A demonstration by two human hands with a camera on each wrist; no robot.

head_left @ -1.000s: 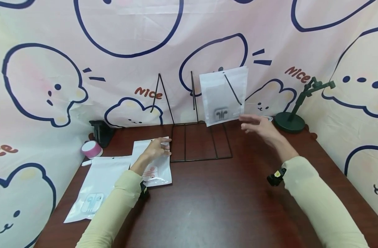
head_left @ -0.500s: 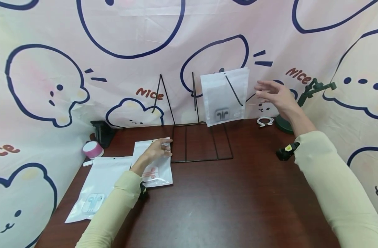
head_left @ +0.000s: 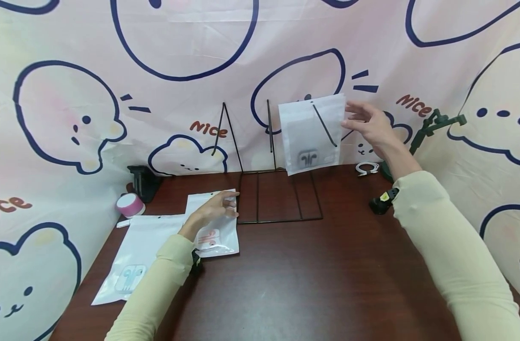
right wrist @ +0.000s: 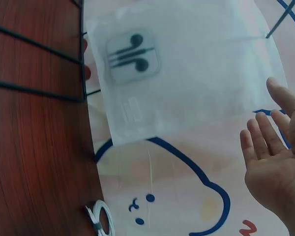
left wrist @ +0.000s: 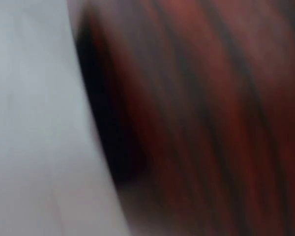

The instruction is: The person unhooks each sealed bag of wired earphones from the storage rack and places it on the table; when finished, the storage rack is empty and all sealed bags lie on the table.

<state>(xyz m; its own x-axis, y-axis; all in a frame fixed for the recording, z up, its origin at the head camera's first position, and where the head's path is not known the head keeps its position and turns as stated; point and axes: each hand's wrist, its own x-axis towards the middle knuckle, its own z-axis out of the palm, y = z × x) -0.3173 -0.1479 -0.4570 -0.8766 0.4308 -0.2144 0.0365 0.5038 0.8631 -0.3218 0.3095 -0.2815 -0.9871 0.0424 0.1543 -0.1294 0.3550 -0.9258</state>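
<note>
A white plastic pouch [head_left: 309, 135] with dark earphones in a square case [right wrist: 132, 55] hangs tilted from a prong of the black wire rack [head_left: 281, 220]. My right hand [head_left: 368, 125] is raised at the pouch's upper right edge. In the right wrist view its fingers are extended and the thumb stands apart, beside the pouch. My left hand [head_left: 215, 208] rests over a smaller pouch [head_left: 217, 244] with reddish earphones, its fingertips at the rack's left base bar. The left wrist view is blurred, with a white surface filling its left side.
A larger white pouch [head_left: 151, 237] with pale blue earphones lies at the left. Behind it are a pink-and-white roll [head_left: 130, 205] and a black stand [head_left: 145, 183]. At the back right are a coiled white cable [head_left: 366, 168] and a dark green stand [head_left: 430, 130].
My right hand has risen from the hanging pouch's lower corner, swung out to the right, then come back to its upper right edge. The left hand stays at the rack's base.
</note>
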